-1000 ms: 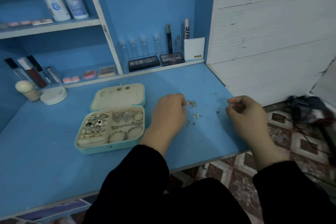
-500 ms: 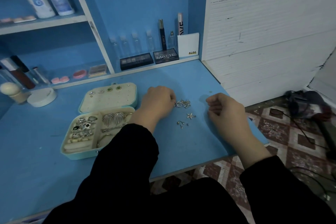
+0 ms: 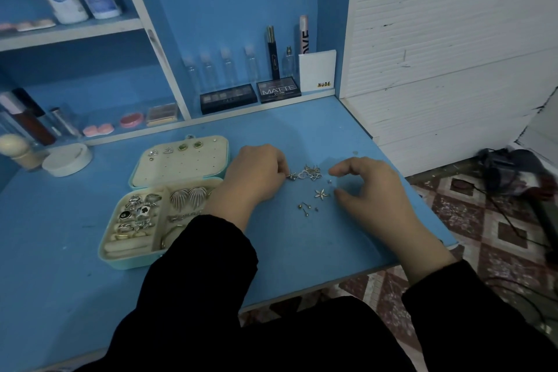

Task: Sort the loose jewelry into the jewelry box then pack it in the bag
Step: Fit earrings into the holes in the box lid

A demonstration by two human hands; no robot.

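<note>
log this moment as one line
left hand: fingertips at earring pile | right hand: open beside star earring | jewelry box: open, part filled

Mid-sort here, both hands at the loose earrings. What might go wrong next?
1. The pile looks tangled; the left hand lifting one piece may drag others along.
2. The tiny studs by the right hand could be brushed off the table.
3. The left sleeve lies over the open jewelry box and might snag the hoops.

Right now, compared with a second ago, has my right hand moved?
Yes. The right hand has shifted left, toward the star-shaped earring lying on the table, and is now almost beside it.
</note>
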